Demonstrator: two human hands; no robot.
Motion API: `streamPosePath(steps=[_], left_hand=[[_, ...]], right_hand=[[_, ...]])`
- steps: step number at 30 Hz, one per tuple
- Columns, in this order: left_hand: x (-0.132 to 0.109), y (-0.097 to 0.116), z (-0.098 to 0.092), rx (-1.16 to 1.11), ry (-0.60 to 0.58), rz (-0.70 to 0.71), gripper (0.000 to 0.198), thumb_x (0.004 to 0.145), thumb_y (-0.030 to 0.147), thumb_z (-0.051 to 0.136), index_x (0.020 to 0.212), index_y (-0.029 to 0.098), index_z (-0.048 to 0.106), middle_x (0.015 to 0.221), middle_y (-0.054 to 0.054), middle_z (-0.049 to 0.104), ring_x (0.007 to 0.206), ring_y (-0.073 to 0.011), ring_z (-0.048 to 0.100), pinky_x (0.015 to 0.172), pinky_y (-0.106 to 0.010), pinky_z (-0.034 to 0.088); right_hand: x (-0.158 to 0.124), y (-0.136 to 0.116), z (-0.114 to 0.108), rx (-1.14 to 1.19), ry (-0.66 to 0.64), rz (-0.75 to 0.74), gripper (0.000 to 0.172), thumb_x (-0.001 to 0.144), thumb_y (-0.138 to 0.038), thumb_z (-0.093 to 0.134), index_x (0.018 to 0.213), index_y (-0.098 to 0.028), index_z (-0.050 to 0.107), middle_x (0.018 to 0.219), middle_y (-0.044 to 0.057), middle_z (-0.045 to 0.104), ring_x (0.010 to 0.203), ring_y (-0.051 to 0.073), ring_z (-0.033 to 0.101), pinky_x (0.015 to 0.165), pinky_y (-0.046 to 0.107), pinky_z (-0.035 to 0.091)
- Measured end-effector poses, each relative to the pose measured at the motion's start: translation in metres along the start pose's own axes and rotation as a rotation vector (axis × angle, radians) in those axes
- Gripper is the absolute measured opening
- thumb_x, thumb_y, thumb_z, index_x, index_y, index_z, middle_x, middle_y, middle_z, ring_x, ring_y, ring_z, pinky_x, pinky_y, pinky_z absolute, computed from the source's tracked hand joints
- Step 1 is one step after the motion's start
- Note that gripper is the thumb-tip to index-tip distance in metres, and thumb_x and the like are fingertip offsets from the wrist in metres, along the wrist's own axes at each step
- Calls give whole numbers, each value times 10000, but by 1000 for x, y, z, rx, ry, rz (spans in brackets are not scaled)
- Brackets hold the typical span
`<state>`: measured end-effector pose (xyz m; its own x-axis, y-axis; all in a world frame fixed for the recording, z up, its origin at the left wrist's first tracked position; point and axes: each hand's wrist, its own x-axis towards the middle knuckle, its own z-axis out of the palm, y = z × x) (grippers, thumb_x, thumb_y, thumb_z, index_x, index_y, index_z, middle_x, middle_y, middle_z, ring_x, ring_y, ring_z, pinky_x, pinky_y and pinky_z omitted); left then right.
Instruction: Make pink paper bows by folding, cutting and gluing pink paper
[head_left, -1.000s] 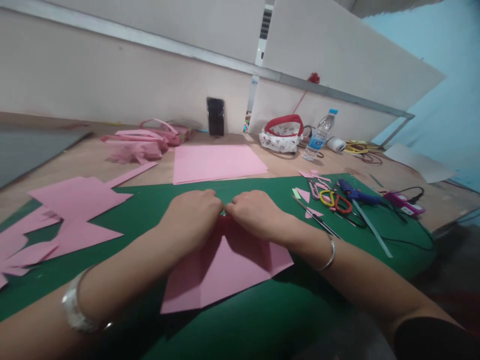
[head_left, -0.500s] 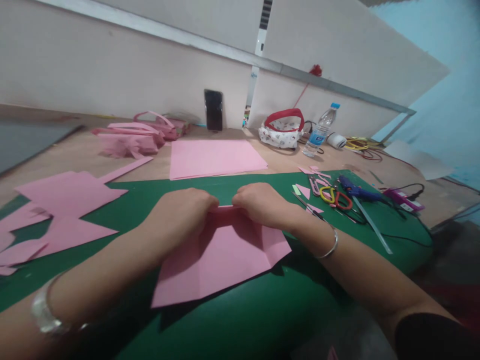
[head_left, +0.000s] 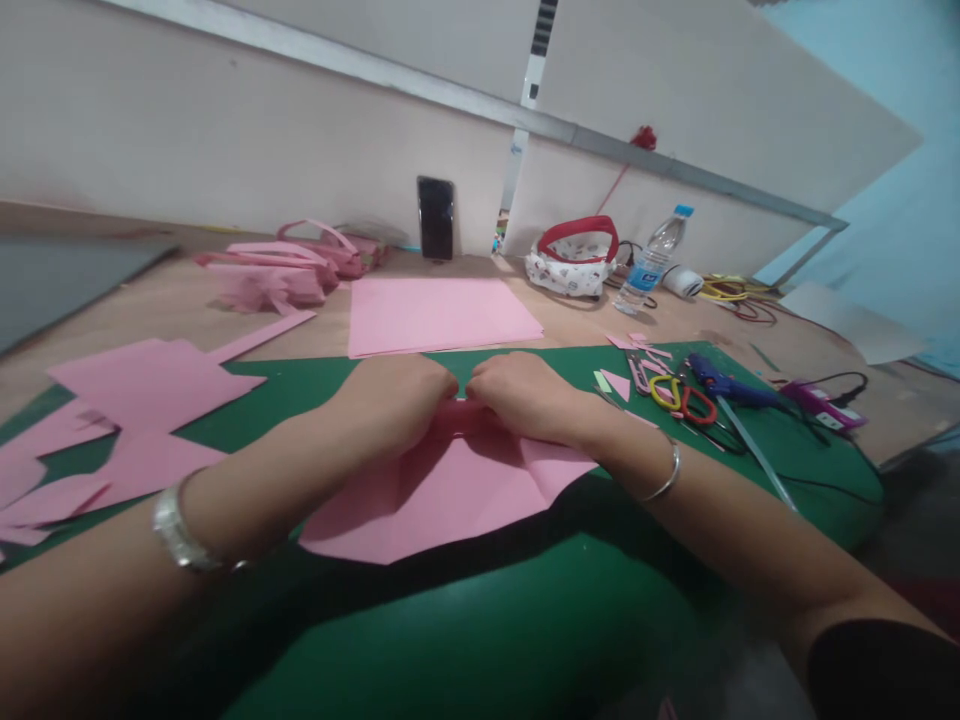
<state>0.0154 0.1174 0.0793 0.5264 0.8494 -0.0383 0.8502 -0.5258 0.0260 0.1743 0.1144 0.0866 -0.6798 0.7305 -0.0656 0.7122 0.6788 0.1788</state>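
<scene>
A creased pink paper (head_left: 465,490) is held by its far edge over the green mat (head_left: 480,620). My left hand (head_left: 405,400) is closed on the left part of that edge, and my right hand (head_left: 525,395) pinches it just to the right. Between the two hands a narrow strip of the edge is folded over. The paper's near side spreads toward me, with a crease and a shadow near its right side. The fingertips of both hands are mostly hidden behind the knuckles.
Cut pink pieces (head_left: 150,390) lie left, pink bags (head_left: 277,265) behind them. Flat pink sheets (head_left: 442,315) lie beyond my hands, before a phone (head_left: 436,218). Pouch (head_left: 571,258), bottle (head_left: 652,262), scissors (head_left: 679,400) and glue gun (head_left: 731,385) are at the right.
The paper's near edge has lifted and drawn back away from me, now bent. Both hands have moved slightly forward, and my left hand has come closer to my right.
</scene>
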Motion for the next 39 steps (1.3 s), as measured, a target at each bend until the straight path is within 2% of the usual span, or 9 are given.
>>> streamPosePath(steps=[5, 8, 11, 14, 20, 24, 29, 34, 39], left_hand=[[-5, 1, 5, 41, 10, 104, 143, 699, 258, 507, 562, 220, 488, 633, -41, 560, 585, -203, 524, 506, -315, 227], [-16, 3, 10, 64, 62, 161, 128, 682, 258, 509, 571, 222, 456, 644, -46, 538, 614, -217, 516, 515, -330, 229], [-28, 6, 10, 98, 115, 217, 165, 729, 265, 452, 569, 224, 452, 635, -51, 509, 628, -218, 497, 534, -344, 247], [-35, 9, 5, 130, 97, 253, 208, 751, 236, 408, 550, 222, 458, 623, -52, 499, 593, -202, 467, 523, -342, 254], [-31, 16, 6, 217, 79, 285, 184, 665, 183, 495, 487, 214, 459, 544, -37, 482, 507, -180, 410, 512, -341, 225], [-30, 16, 14, 240, 72, 270, 242, 688, 175, 487, 454, 215, 444, 485, -24, 445, 461, -162, 371, 506, -339, 206], [-39, 12, 14, 220, 84, 281, 162, 679, 204, 465, 520, 235, 463, 578, -43, 486, 553, -226, 458, 554, -381, 285], [-45, 12, 10, 139, 77, 206, 181, 738, 211, 413, 565, 225, 463, 628, -50, 493, 602, -222, 480, 553, -366, 311], [-38, 5, 3, -21, 59, 65, 185, 772, 283, 426, 599, 223, 455, 656, -30, 519, 545, -167, 437, 508, -317, 284]], right_hand=[[1, -4, 1, -36, -23, -70, 207, 864, -99, 483, 767, -125, 664, 796, 82, 657, 714, 172, 539, 542, 308, 223], [-3, -5, 8, -64, 8, -116, 204, 886, -113, 477, 782, -127, 653, 804, 84, 641, 778, 188, 532, 581, 316, 235], [-7, -4, 12, -104, 44, -159, 223, 894, -129, 482, 730, -129, 634, 768, 76, 617, 771, 188, 513, 589, 318, 227], [-9, -2, 9, -104, 20, -188, 235, 898, -141, 485, 709, -126, 624, 768, 73, 605, 752, 180, 488, 583, 312, 215], [-10, -12, 5, -82, -34, -179, 229, 883, -138, 509, 690, -124, 630, 772, 91, 596, 727, 181, 456, 592, 313, 208], [-12, -17, 14, -92, 12, -175, 252, 865, -103, 499, 643, -131, 614, 751, 95, 580, 734, 194, 448, 599, 318, 209], [-17, -11, 25, -98, 4, -115, 275, 907, -159, 450, 703, -114, 628, 778, 98, 582, 725, 183, 456, 582, 312, 221], [-24, -15, 18, -119, 24, -46, 205, 856, -97, 476, 743, -113, 646, 817, 98, 605, 720, 173, 472, 571, 306, 215], [-19, -7, 9, 38, 32, 44, 181, 819, -100, 489, 751, -142, 650, 785, 72, 623, 672, 146, 468, 544, 292, 197]])
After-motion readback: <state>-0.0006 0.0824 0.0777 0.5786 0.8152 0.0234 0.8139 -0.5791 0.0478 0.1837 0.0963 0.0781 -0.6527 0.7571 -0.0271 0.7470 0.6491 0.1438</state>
